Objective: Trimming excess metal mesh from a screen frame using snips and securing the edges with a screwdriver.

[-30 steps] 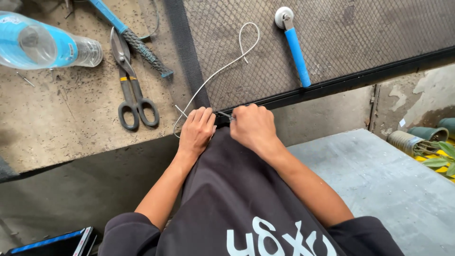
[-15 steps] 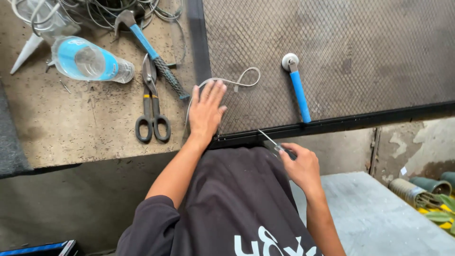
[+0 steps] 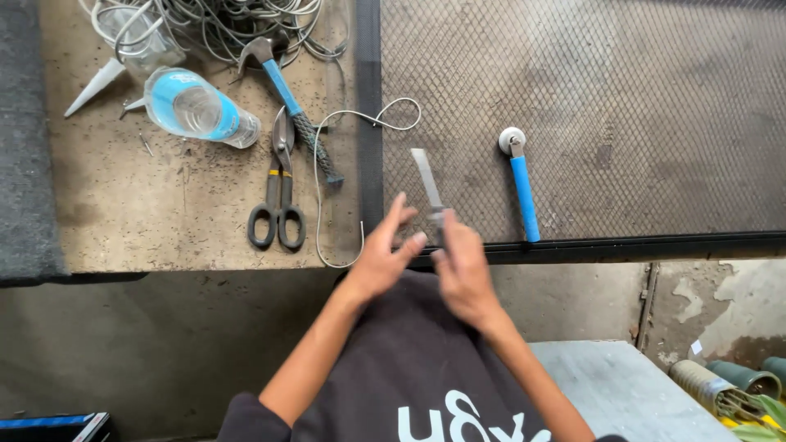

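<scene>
Since half a second ago we brought our left hand [image 3: 381,258] off the mesh screen [image 3: 589,115], and now both hands meet in front of its dark frame [image 3: 622,245]. Our right hand [image 3: 463,266] is closed around the lower end of a thin metal blade [image 3: 427,180], which points up over the mesh. Our left hand has loose, spread fingers and holds nothing. We judge the blade light, stiff and sharp, so the grip belongs low on it, away from the edge.
</scene>
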